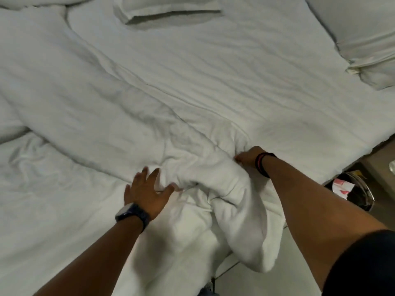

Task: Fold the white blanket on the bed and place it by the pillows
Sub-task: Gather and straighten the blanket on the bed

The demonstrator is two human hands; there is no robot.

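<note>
Right hand (pixel 248 158) gripping white blanket (pixel 132 116), left hand (pixel 147 192) spread

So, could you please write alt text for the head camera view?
A person's two hands work a rumpled white blanket on a bed: the left hand lies open on it, and the right hand grips a bunched fold at the edge. Pillows lie at the far right.

- My bed (pixel 277 86), covered by a white sheet.
- On it: my rumpled white blanket (pixel 96 107).
- Pillows (pixel 367 39) at its far right corner.
</note>
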